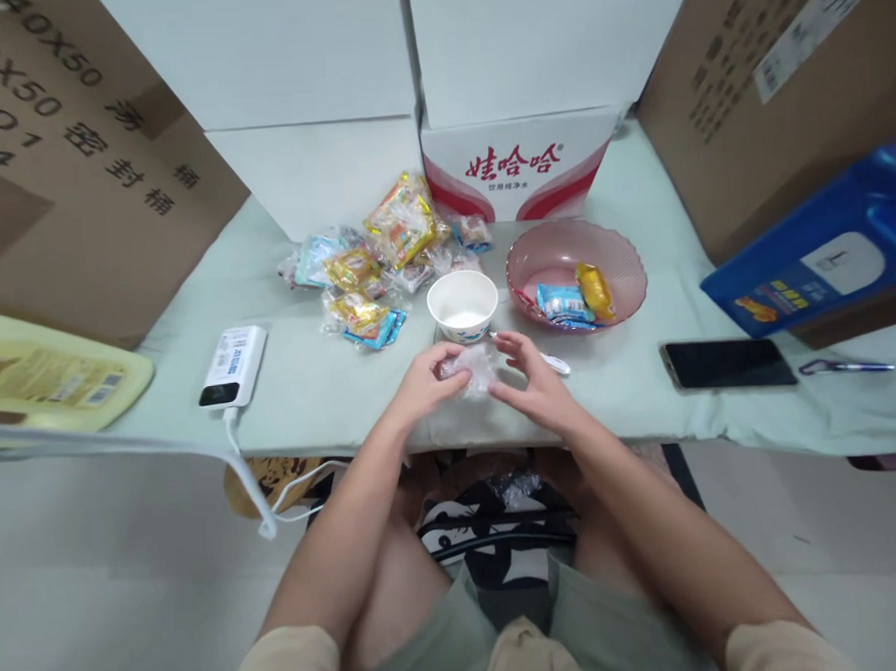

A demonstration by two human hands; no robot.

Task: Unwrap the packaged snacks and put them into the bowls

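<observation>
A crumpled clear plastic bag (pixel 474 368) is between my two hands near the table's front edge. My left hand (pixel 426 385) has it between thumb and fingers. On the other side, my right hand (pixel 535 383) is open, fingers and thumb apart, its tips at the edge of the plastic; whether they touch it I cannot tell. Just beyond the bag stands a white paper bowl (pixel 462 305) with a printed lower side. A white handle-like object (pixel 557 364) lies partly hidden behind my right hand.
Wrapped snack packets (pixel 390 248) are heaped behind the bowl. A pink bowl (pixel 625 266) holds several packets. A power bank (pixel 233 367) with a cable lies left; a phone (pixel 727 363), pen (pixel 847 367) and blue bottle (pixel 826 246) are right. Boxes (pixel 529 161) line the back.
</observation>
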